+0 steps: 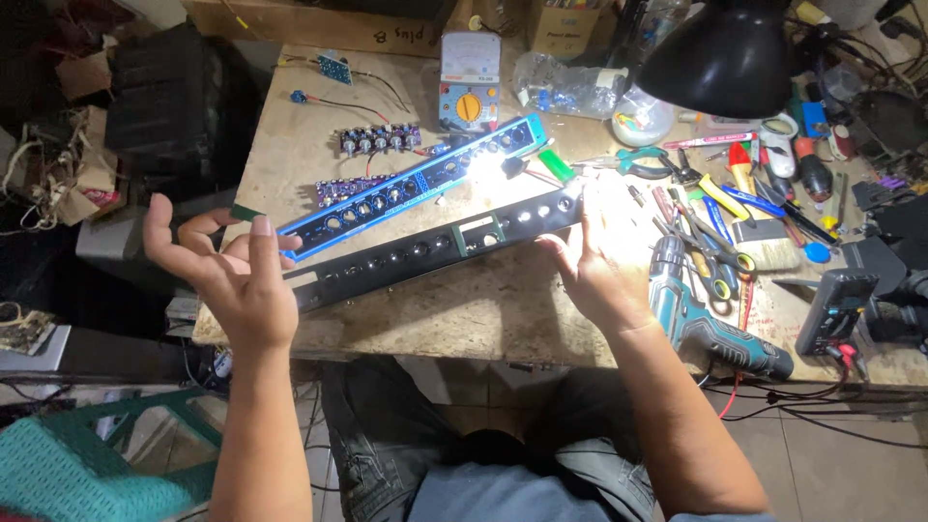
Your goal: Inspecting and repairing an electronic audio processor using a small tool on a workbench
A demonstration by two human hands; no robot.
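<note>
The left hand (235, 280) hung at the bench's eight o'clock edge, fingers spread and curled loosely upward, closed on nothing; a small dark green piece (247, 212) showed just above the fingertips, though whether it was pinched could not be told. The right hand (599, 259) lay at about four o'clock, palm down and fingers open, resting against the right end of the long black front panel (435, 246), which ran slantwise across the wooden workbench (483, 314). Just beyond it, toward twelve o'clock, a blue panel (406, 188) lay parallel, over a purple circuit board (338, 189) with a row of knobs. A cordless drill (701, 319) sat at three o'clock beside the right wrist. By the look of it, the black panel was being lined up or steadied; the next move would call for a firm grip at both ends.
</note>
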